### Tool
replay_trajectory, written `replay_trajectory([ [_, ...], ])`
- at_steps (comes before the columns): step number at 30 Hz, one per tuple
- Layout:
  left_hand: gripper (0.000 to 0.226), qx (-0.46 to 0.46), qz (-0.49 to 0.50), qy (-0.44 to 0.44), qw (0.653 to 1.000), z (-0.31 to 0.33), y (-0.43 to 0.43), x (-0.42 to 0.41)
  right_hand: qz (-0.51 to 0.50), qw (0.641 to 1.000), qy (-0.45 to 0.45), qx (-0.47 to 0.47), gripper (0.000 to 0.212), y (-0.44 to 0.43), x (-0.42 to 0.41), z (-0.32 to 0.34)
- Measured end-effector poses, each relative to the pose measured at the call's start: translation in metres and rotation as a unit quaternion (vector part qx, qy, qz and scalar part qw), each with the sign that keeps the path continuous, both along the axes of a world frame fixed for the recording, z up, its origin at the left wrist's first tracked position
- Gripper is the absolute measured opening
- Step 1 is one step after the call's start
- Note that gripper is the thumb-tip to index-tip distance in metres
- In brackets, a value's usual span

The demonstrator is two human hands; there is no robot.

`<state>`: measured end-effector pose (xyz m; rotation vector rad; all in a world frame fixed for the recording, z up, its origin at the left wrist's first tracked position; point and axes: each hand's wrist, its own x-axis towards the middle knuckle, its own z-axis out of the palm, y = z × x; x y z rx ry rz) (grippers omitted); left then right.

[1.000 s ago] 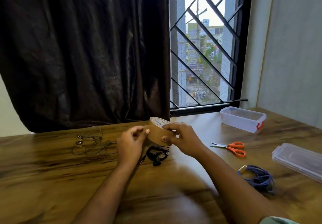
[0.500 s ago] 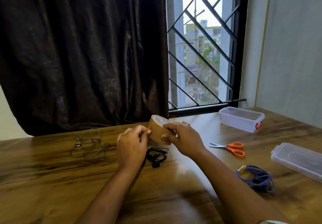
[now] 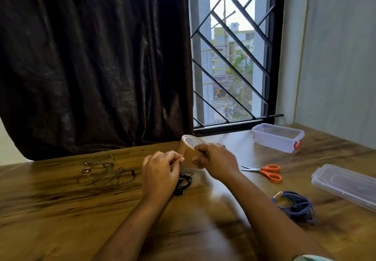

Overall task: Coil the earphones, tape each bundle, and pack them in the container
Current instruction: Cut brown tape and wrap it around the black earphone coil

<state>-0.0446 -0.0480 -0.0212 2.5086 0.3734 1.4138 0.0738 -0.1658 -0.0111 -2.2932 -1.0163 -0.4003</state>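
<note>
My right hand (image 3: 216,162) grips a roll of brown tape (image 3: 188,150) above the table. My left hand (image 3: 160,171) pinches at the roll's left side with thumb and forefinger, where the tape's end seems to be. Under the hands lies a coiled black earphone bundle (image 3: 184,182), partly hidden by my left hand. A loose grey earphone (image 3: 103,171) is spread out at the left. A blue earphone bundle (image 3: 295,207) with tape on it lies at the right. The clear container (image 3: 277,139) with a red clasp stands open at the back right.
Orange-handled scissors (image 3: 264,171) lie right of my hands. The container's clear lid (image 3: 345,184) rests at the far right. A dark curtain and a barred window stand behind the wooden table (image 3: 61,210). A wall closes the right side.
My left hand's thumb and forefinger have closed in on the roll's left side. Both hands and the roll have stayed above the black bundle, and the view has shifted slightly.
</note>
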Motion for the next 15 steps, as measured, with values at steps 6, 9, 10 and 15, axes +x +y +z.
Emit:
replay_trajectory([
  [6,0.005,-0.071,-0.018,0.019,0.997,-0.002,-0.005,0.004,-0.037,0.999,-0.021,-0.019,0.032,0.001,0.001,-0.002],
  [9,0.007,-0.047,-0.049,0.045,0.997,-0.005,-0.019,0.005,-0.066,0.997,0.002,-0.041,0.028,-0.005,0.007,-0.002],
  [10,0.007,-0.052,-0.061,0.048,0.996,-0.007,-0.022,0.006,-0.068,0.996,0.012,-0.051,0.029,-0.008,0.010,-0.001],
  [15,0.010,-0.198,-0.089,0.037,0.975,-0.013,-0.019,0.012,-0.066,0.995,0.032,-0.070,0.038,-0.019,0.016,0.004],
])
